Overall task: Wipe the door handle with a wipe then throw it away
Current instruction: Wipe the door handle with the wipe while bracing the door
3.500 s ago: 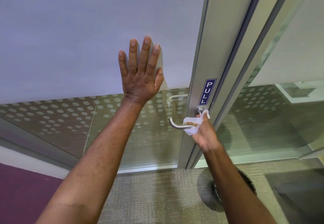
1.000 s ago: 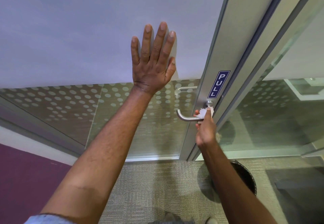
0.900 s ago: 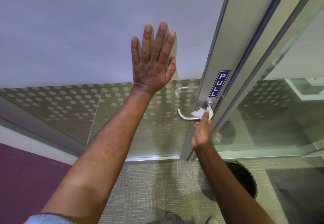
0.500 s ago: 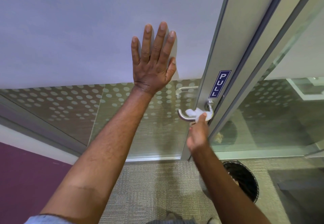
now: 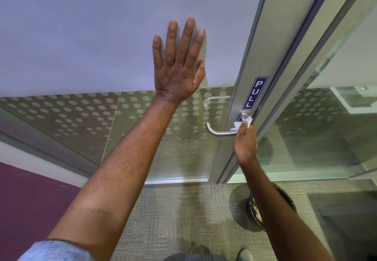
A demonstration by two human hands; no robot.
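Frosted glass door [image 5: 81, 36], grey carpet [image 5: 173, 209], possibly bin [image 5: 254, 209]

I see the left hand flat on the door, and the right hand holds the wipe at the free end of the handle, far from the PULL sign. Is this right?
Not quite. In the head view the right hand holds the wipe at the base of the handle, beside the door frame and just below the PULL sign, not at the free end. The left hand is indeed flat on the door.
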